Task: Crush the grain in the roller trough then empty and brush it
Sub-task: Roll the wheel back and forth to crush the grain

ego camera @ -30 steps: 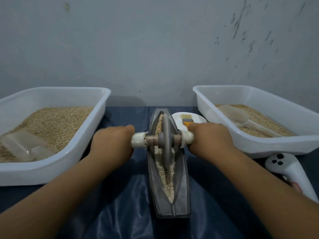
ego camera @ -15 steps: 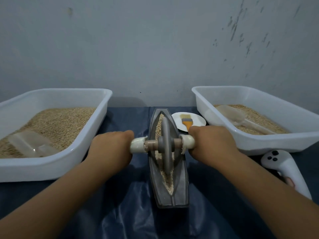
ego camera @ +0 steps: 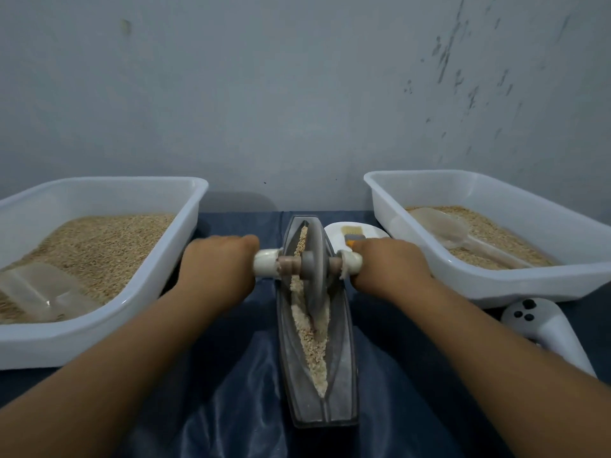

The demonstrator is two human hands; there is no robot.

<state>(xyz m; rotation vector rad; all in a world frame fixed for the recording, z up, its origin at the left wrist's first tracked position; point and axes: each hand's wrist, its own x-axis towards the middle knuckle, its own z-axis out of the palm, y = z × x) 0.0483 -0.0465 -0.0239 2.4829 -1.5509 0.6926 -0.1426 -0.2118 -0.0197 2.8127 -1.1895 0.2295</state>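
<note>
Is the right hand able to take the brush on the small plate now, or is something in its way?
Probably yes, but not at once. The right hand grips one handle of the roller and must let go first. The brush lies on the plate just beyond its knuckles, with nothing between them.

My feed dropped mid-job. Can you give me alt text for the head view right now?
Left hand and right hand grip the roller handles, its wheel standing in the grain-filled trough on a dark blue cloth. White tubs of grain, each with a scoop, flank it; a brush lies on a plate behind.
</note>
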